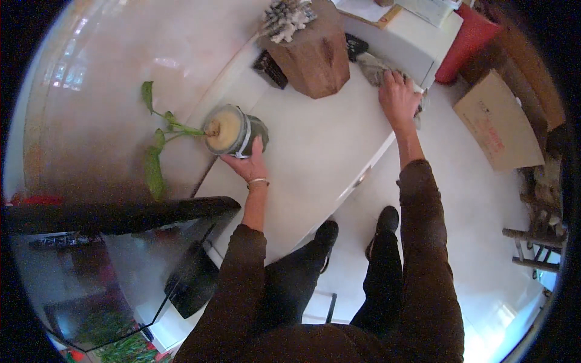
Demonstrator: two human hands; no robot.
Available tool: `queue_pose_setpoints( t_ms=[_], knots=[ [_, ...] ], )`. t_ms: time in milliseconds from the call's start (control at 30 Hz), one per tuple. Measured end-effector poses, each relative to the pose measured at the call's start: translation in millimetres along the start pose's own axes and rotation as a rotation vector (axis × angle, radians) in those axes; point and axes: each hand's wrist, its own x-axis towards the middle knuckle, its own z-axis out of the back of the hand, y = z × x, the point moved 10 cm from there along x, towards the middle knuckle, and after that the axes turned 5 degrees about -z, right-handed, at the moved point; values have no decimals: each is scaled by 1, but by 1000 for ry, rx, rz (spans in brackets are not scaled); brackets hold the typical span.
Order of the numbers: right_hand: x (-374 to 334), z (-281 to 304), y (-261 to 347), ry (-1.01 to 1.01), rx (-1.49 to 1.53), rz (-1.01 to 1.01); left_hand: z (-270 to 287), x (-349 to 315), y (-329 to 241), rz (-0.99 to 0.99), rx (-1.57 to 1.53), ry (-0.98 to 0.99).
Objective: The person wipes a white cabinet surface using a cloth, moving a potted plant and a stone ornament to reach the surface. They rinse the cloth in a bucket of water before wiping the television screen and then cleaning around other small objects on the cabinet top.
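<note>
In my left hand [248,164] is a round glass jar [259,132], tipped so that its pale yellowish top faces left. A green-leaved plant [155,172] sticks out of that top toward the left. My fingers wrap round the jar's near side, above a long white cabinet top [290,169]. Farther off to the right, my right hand [399,100] is closed on a crumpled greyish cloth [371,68], pressed near the cabinet's front edge. Part of the cloth is hidden under the hand.
A wooden stump [315,63] carrying a white and grey coral-like piece [287,21] stands on the cabinet, beside a dark box [270,68]. A television [121,260] is at the lower left. On the right are a red container [466,45], a cardboard box [499,121] and a wooden stool [532,242].
</note>
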Motion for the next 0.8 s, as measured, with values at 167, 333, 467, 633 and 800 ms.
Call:
queue_pose_setpoints(
  t_ms=[167, 333, 467, 633, 800],
  knots=[
    [12, -11, -7, 65, 21, 39, -2, 0, -1, 3, 27, -14],
    [35, -19, -20, 50, -26, 42, 1, -2, -14, -3, 31, -15],
    [41, -31, -29, 71, -68, 76, -18, -6, -21, 25, -52, 0],
    [46, -38, -32, 74, -45, 38, -10, 4, -17, -89, 34, 18],
    [9, -13, -36, -23, -76, -55, -17, -2, -12, -19, -93, 15]
  ],
)
